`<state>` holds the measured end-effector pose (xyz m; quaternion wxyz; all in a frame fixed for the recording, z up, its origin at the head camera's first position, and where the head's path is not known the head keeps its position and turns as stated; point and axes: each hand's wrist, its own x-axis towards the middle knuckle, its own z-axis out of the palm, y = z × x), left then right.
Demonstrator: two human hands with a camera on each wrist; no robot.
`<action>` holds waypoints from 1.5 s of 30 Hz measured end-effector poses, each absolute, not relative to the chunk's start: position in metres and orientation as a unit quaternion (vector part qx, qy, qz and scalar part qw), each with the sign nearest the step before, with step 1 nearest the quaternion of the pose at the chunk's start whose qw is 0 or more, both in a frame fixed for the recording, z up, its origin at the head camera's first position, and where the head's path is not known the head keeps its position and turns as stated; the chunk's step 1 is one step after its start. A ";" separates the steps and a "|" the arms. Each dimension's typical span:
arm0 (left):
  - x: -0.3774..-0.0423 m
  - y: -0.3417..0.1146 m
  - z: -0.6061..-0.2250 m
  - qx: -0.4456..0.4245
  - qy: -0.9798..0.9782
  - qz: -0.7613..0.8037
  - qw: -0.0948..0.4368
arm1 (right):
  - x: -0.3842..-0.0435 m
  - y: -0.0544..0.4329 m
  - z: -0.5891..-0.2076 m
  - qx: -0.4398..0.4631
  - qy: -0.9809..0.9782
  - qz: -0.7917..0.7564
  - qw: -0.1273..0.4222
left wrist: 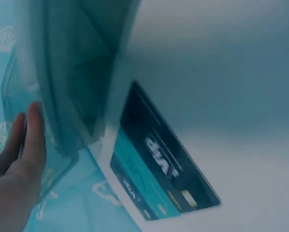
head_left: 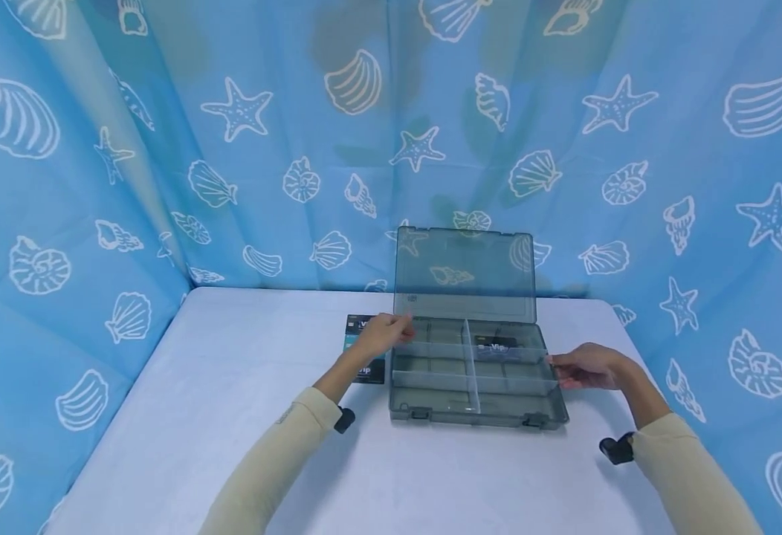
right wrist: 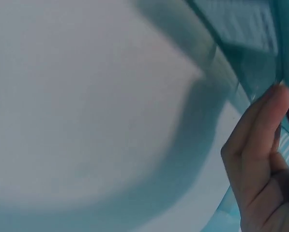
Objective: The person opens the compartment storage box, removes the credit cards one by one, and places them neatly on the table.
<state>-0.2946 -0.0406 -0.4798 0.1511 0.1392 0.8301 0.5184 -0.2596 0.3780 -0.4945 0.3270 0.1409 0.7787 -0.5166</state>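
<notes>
A smoky clear compartment box (head_left: 479,420) lies on the table with its lid (head_left: 464,275) raised at the back. Thin clear dividers (head_left: 469,357) split its inside. In a back right compartment sits a dark card (head_left: 496,348) marked "Vip". My left hand (head_left: 386,333) pinches the left wall near the back corner, fingertips over the rim. On the other side, my right hand (head_left: 586,365) grips the right wall between thumb and fingers. Black and teal cards (left wrist: 154,162) lie just left of the box, partly hidden by my left arm in the head view.
The white table (head_left: 244,357) carries the box and cards. A blue curtain (head_left: 284,134) printed with shells and starfish hangs behind and along both sides, close behind the raised lid. Black wrist devices (head_left: 617,449) sit below each hand.
</notes>
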 end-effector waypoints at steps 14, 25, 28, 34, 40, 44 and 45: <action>-0.291 0.030 -0.470 0.118 0.662 0.700 0.240 | -0.245 0.383 -0.496 0.129 0.764 -0.524 0.352; -0.298 0.113 -0.463 -0.082 0.500 0.794 0.336 | -0.249 0.383 -0.494 0.130 0.764 -0.529 0.346; -0.301 0.128 -0.464 -0.107 0.510 0.794 0.312 | -0.249 0.385 -0.495 0.129 0.758 -0.538 0.346; -0.299 0.140 -0.475 -0.155 0.467 0.820 0.293 | -0.246 0.385 -0.499 0.128 0.753 -0.544 0.348; -0.296 0.140 -0.487 -0.187 0.383 0.856 0.291 | -0.247 0.383 -0.499 0.138 0.759 -0.537 0.342; -0.299 0.140 -0.487 -0.185 0.385 0.856 0.292 | -0.248 0.381 -0.499 0.142 0.761 -0.535 0.338; -0.300 0.140 -0.487 -0.187 0.391 0.853 0.291 | -0.248 0.381 -0.498 0.143 0.761 -0.536 0.338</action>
